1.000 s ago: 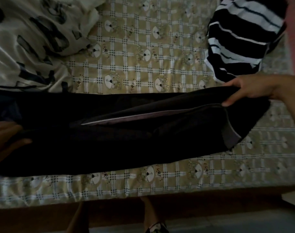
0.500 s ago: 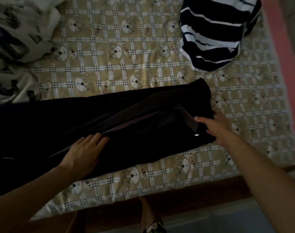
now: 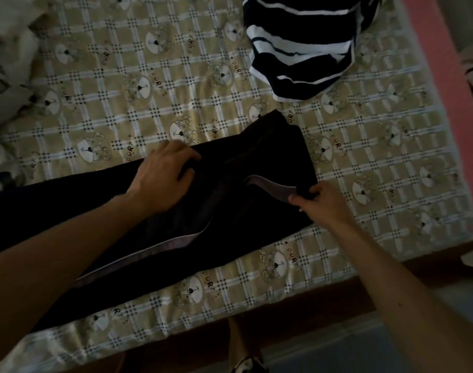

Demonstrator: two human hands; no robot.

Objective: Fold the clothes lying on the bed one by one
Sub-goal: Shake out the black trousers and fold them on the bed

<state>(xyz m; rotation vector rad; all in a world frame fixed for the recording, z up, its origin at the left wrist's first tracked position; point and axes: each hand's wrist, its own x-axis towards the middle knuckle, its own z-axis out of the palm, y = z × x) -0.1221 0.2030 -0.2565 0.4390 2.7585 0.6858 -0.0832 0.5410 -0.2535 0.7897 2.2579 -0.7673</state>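
Observation:
A long black garment (image 3: 230, 224) with a thin pale stripe lies across the checked bed sheet (image 3: 176, 76), running from the left edge to the middle right. My left hand (image 3: 165, 175) rests on its far edge near the middle, fingers curled over a fold of the cloth. My right hand (image 3: 318, 200) pinches the garment's right end at its near corner, where a grey inner band shows. A black-and-white striped garment (image 3: 300, 47) lies folded at the back right.
A white cloth with black print (image 3: 4, 76) is bunched at the far left. The bed's wooden front edge (image 3: 324, 294) runs below the sheet, and a pink strip (image 3: 445, 90) borders the right side. A foot in a sandal (image 3: 246, 364) shows on the floor.
My left hand moved up and right from the garment's middle to its far edge. My right hand closed on the right end's near corner. The view shifted further to the right.

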